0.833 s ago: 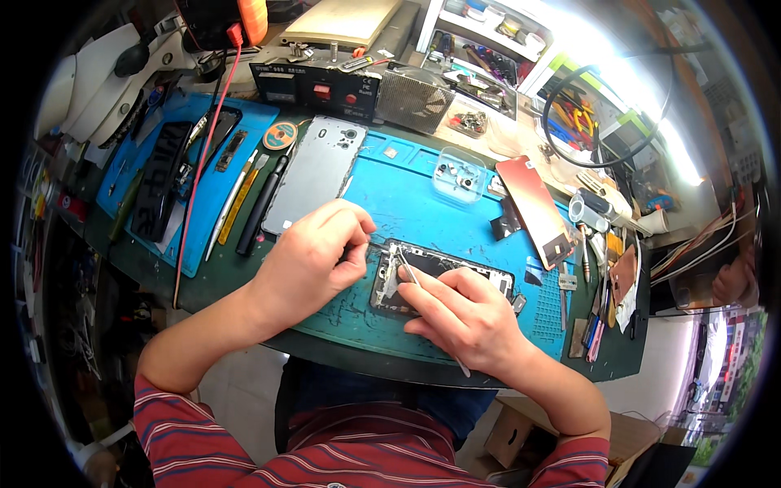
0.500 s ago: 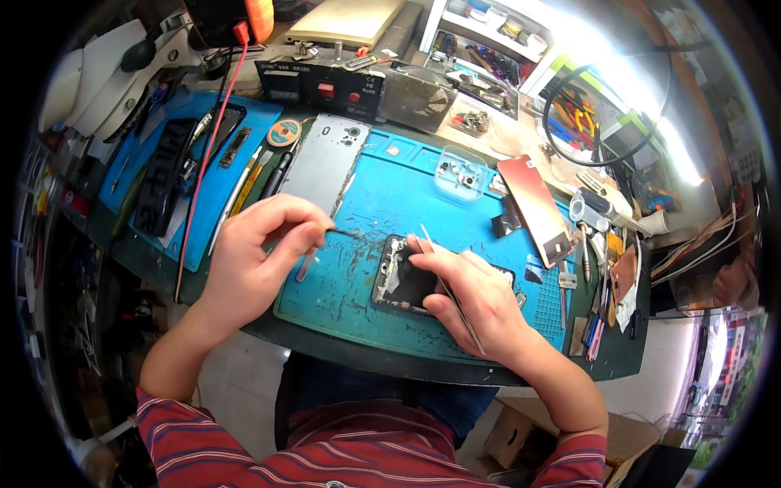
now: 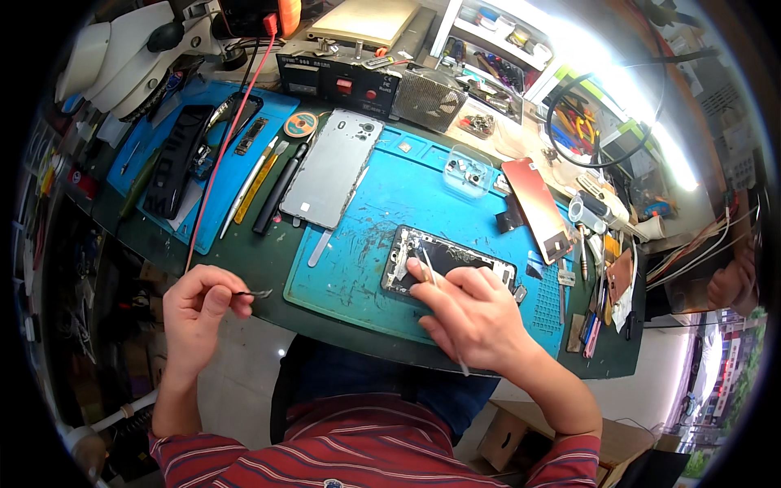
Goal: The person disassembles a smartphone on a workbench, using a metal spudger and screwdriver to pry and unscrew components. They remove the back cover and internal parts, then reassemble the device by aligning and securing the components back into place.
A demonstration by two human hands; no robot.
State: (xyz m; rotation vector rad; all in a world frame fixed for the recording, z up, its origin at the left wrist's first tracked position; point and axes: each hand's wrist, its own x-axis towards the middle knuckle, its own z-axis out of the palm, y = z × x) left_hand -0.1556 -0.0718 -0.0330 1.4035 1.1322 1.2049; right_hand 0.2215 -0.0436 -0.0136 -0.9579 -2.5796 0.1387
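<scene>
Near the bench's front left edge, my left hand (image 3: 194, 307) pinches a small dark strip (image 3: 255, 294) with a shiny, greyish end between thumb and fingertips. I cannot make out what kind of part it is. My right hand (image 3: 476, 313) is closed on a pair of slim metal tweezers (image 3: 429, 268), its fingertips over the left end of an opened phone (image 3: 455, 254). That phone lies flat on the blue work mat (image 3: 350, 285), with a bare metal frame and a dark middle. Part of its near edge is hidden by my right hand.
A grey phone back cover (image 3: 332, 171), a screwdriver (image 3: 281, 191) and a solder spool (image 3: 300, 124) lie left of centre. Beyond the phone are a clear parts box (image 3: 467, 168) and a reddish panel (image 3: 533, 203). Several hand tools (image 3: 598, 301) crowd the right edge. A red cable (image 3: 232, 134) crosses the left side.
My left hand has moved left and toward me, off the mat to the bench edge, still pinching the dark strip. My right hand stays at the phone, tweezers tilted more steeply. The view has shifted slightly.
</scene>
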